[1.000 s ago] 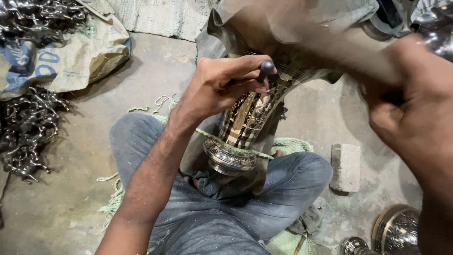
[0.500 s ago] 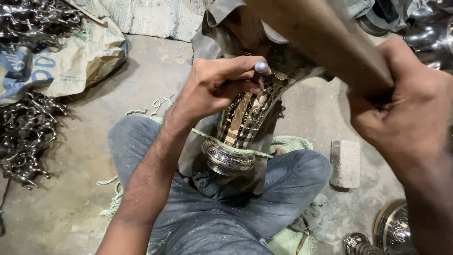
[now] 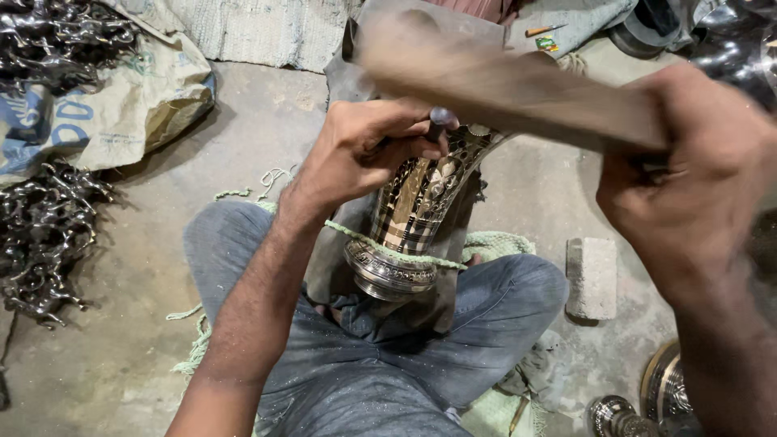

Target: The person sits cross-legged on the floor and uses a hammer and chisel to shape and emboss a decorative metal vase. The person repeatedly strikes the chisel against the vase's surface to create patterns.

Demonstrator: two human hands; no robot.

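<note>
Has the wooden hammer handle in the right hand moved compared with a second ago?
Yes. The right hand has swung the blurred wooden handle leftward, so it now reaches above the punch in the left hand, judged against the grey stone block.

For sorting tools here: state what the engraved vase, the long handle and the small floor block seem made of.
Engraved silvery vase: polished metal, judging by mirror-like reflections. Long brown handle in the right hand: probably wood, matte, but blurred. Grey rectangular block: stone or concrete, rough and dull.
</note>
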